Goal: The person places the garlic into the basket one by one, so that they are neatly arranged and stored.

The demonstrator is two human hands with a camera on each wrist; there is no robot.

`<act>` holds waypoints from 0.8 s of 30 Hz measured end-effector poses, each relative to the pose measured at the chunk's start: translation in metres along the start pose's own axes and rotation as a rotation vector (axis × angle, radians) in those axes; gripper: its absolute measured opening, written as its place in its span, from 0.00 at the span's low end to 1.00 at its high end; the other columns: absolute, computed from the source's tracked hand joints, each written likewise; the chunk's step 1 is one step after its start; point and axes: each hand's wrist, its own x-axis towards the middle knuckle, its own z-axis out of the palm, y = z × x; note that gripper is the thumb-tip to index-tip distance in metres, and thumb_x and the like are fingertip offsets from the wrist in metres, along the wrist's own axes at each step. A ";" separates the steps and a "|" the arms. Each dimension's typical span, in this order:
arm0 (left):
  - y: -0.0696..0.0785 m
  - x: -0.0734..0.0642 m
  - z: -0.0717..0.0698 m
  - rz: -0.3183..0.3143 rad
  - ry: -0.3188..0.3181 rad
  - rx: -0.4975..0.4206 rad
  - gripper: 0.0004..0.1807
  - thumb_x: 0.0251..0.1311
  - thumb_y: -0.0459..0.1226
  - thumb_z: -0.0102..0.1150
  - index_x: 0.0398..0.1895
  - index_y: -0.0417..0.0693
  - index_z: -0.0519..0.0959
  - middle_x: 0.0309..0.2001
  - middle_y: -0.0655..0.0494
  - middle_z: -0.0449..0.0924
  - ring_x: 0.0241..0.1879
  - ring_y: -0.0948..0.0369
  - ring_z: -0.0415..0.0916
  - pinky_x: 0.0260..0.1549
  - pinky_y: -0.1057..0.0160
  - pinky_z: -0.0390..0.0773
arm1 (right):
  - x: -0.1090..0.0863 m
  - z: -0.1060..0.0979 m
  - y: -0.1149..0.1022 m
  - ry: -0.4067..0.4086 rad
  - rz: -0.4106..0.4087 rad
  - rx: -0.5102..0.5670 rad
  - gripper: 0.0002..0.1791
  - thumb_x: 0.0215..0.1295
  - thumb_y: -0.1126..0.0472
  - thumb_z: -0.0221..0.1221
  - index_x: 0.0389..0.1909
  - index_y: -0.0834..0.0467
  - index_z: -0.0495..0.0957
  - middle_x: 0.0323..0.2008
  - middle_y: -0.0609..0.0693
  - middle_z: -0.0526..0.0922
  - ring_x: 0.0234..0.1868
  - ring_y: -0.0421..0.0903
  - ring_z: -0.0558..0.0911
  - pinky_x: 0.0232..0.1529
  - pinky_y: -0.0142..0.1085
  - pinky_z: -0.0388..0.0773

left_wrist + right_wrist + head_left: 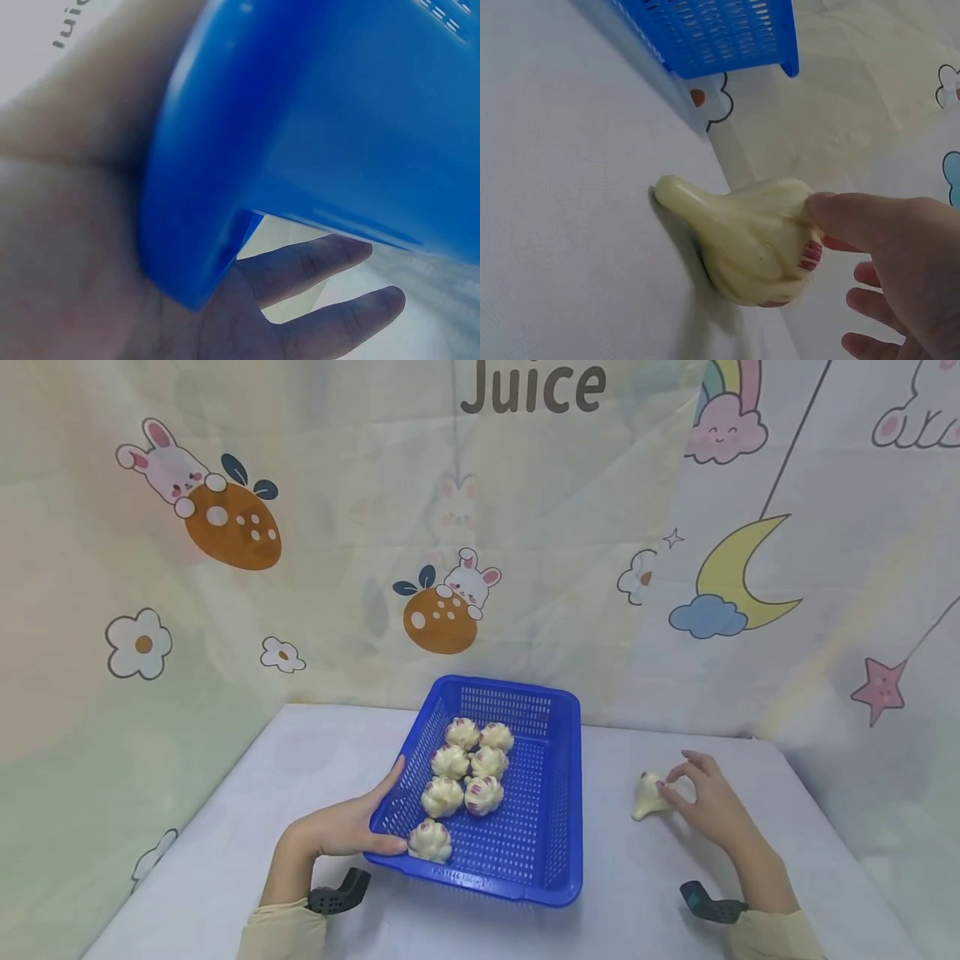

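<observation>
A blue plastic basket point(525, 827) stands on the table, its mesh floor bearing several garlic bulbs point(483, 795) grouped along its left side. At the basket's near left corner, my left hand point(341, 827) holds the rim, with thumb and index finger spread along it. The left wrist view shows the rim point(187, 172) across the palm and two straight fingers point(337, 322) below the wall. To the right of the basket, my right hand point(708, 802) pinches another garlic bulb point(754, 240) between thumb and index finger. Its stem points away from the hand, close to the table surface; the other fingers hang loosely.
A white cloth covers the table point(622, 877). Behind it hangs a printed curtain point(337, 568) with rabbits, flowers and a moon. Dark straps with small devices point(337, 893) sit at both wrists.
</observation>
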 end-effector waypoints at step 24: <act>0.002 -0.001 0.000 -0.014 0.000 -0.007 0.65 0.50 0.55 0.66 0.73 0.64 0.21 0.76 0.46 0.25 0.74 0.41 0.37 0.67 0.37 0.52 | -0.006 -0.012 -0.011 -0.188 -0.165 0.090 0.23 0.59 0.71 0.55 0.58 0.62 0.74 0.57 0.66 0.73 0.54 0.67 0.74 0.49 0.61 0.73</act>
